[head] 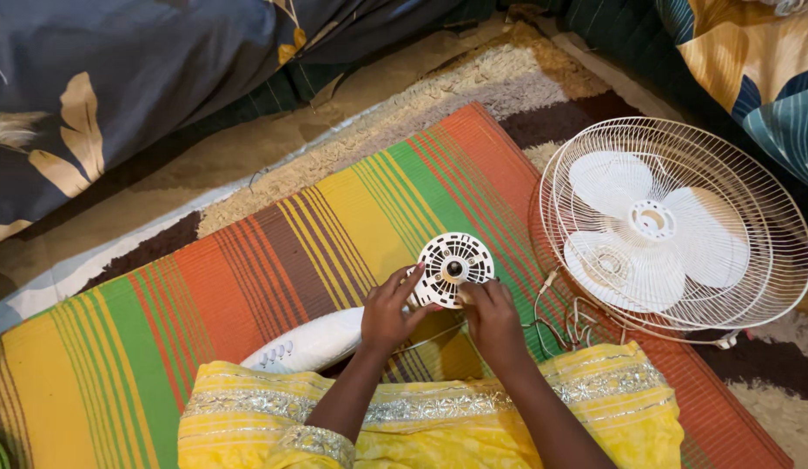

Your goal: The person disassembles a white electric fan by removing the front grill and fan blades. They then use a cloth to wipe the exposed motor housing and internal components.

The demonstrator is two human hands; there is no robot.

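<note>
Floor setting: striped woven mat [274, 260] in orange, yellow, green and brown bands lies diagonally over a shaggy brown and cream rug [508, 74]. Dark bedding with a leaf print [91, 78] fills the far left; a second leaf-print cloth [760, 61] shows at the far right.

Person sits at the near edge, yellow garment with silver trim [439, 417] across the lap.

Left hand [388, 308]: fingers curled, gripping the left edge of a round white vented motor cover [452, 267]. Right hand [489, 314]: gripping the lower right edge of the same cover, thumb on its rim. Both hands clamped on it, close together, just above the lap. Cover faces up toward the camera, dark hub at its centre, held above the mat at centre frame.

White fan body with a row of buttons [304, 345] lies on the mat just left of the left hand, partly hidden under the forearm. Whether it joins the cover cannot be told.

Right of the hands: white wire fan cage [769, 234] lying flat, three white blades [652, 230] inside it. Thin white wires [565, 326] sit between the cage and the right hand, near the garment.
</note>
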